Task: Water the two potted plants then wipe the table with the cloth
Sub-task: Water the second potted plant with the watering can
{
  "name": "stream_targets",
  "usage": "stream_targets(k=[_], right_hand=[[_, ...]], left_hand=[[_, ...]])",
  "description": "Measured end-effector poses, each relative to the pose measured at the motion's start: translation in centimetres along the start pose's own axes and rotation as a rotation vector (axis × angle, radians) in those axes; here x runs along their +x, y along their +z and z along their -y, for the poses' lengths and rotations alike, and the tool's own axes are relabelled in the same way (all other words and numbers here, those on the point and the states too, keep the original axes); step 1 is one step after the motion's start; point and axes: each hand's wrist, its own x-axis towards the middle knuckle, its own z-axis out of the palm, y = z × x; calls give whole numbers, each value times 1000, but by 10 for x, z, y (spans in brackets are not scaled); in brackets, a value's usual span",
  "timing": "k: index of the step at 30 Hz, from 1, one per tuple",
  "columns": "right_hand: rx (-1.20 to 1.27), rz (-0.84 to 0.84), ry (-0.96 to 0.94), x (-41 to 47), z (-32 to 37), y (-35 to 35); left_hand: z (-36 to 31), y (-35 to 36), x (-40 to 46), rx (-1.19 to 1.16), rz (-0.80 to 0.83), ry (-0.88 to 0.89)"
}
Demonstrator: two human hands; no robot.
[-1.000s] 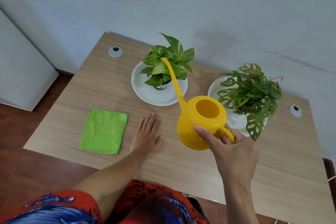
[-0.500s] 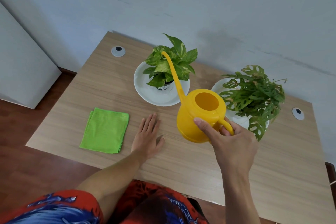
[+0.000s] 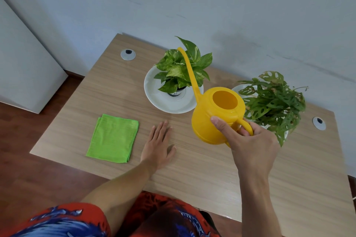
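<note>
1. Right of the frame's centre, a yellow watering can [image 3: 215, 119] is held above the table [image 3: 202, 169], its long thin spout [image 3: 189, 71] rising up and left across the leaves of the left potted plant [image 3: 183, 69].
2. Directly below and right of the can's body, the right hand [image 3: 250, 146] grips it: fingers are curled through the loop handle and the thumb [image 3: 219, 124] is pressed against the can's near side.
3. At centre frame, the left hand [image 3: 159, 145] lies flat on the table, palm down, fingers spread and straight, holding nothing. It sits left of the can and well apart from it.
4. Just left of that hand, a folded green cloth [image 3: 113, 138] lies on the wood, near the table's front edge, not touching the hand.
5. Behind the can, the left plant stands in a small pot on a white saucer [image 3: 154, 94].
6. At the right of the frame, the second potted plant [image 3: 273, 100], with holed leaves, stands on its own white saucer, just beside the can and the right hand's knuckles.
7. Two round cable grommets [image 3: 128, 54] sit in the table's far corners.
</note>
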Motion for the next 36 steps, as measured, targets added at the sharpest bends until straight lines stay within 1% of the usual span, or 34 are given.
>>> stream_targets(k=[12,21,36], right_hand=[[-47,-24,-14,17,11,5],[-24,-39,-7,30,14,8],[-37,-74,-24,38,0,-1]], left_hand=[[0,1,0,-15,-28,6],[2,3,-1,-32,-40,8],[2,4,-1,-26,-31,11]])
